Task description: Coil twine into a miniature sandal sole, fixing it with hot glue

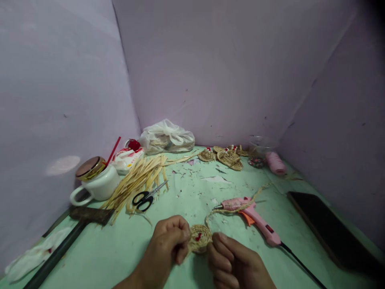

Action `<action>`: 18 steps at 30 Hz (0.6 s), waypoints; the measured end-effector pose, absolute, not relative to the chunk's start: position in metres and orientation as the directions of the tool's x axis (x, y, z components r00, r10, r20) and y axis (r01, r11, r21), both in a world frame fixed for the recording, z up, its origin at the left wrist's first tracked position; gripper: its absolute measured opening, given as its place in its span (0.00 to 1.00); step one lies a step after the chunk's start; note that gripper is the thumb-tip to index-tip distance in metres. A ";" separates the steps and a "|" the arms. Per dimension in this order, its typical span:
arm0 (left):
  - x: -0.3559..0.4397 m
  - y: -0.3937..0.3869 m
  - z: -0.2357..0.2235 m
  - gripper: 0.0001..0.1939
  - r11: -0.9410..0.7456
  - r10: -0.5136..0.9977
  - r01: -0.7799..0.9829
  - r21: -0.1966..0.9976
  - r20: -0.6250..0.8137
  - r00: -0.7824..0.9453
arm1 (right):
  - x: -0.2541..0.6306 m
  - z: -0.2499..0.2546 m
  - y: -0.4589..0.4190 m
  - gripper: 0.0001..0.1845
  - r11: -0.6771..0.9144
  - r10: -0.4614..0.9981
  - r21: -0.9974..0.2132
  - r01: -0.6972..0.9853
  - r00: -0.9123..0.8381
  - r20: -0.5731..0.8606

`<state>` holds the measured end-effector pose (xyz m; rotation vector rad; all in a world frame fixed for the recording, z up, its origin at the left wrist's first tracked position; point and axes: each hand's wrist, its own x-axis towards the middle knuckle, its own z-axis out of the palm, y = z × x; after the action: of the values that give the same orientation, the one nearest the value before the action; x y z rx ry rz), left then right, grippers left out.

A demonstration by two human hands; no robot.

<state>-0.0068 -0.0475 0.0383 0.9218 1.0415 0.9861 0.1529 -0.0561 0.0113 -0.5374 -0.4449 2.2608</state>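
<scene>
Between my two hands is a small coiled straw disc (202, 240) with a red bit at its centre. My left hand (172, 241) pinches the disc's left edge with curled fingers. At the right edge, my right hand (228, 257) is closed, thumb and forefinger together at the rim. A braided straw cord (221, 212) runs from the top of the disc, across a pink glue gun (255, 216), towards the back right. The glue gun lies on its side, its nozzle pointing left, just beyond my right hand.
Black-handled scissors (146, 199) lie by loose straw strips (135, 176). A hammer (87, 216) and white mug (105, 184) stand left. Behind are a plastic bag (168, 136), woven straw pieces (230, 159) and pink thread (276, 163). A dark phone (325, 228) lies right.
</scene>
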 end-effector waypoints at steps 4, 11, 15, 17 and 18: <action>-0.005 -0.044 0.035 0.15 0.437 0.879 -0.296 0.849 -0.333 0.342 | 0.152 0.012 -0.057 0.18 -0.313 0.943 -0.792 -0.525 -0.271 -0.192; -0.003 -0.051 0.031 0.19 0.469 0.845 -0.217 0.856 -0.362 0.394 | 0.151 0.018 -0.062 0.05 0.111 0.987 -0.981 -0.157 -0.094 0.127; -0.005 -0.053 0.030 0.19 0.496 0.818 -0.191 0.847 -0.382 0.430 | 0.156 0.019 -0.062 0.03 0.291 0.946 -0.956 -0.032 -0.142 0.293; -0.006 -0.053 0.030 0.20 0.520 0.795 -0.184 0.834 -0.395 0.460 | 0.157 0.018 -0.062 0.06 0.278 0.947 -0.961 -0.005 -0.168 0.275; -0.006 -0.053 0.030 0.20 0.534 0.782 -0.186 0.825 -0.397 0.481 | 0.157 0.018 -0.063 0.08 0.217 0.958 -0.976 -0.014 -0.189 0.215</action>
<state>-0.0062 -0.0532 0.0297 0.7987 0.8718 0.6732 0.1570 -0.0626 0.0178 -0.9537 -1.4480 1.1756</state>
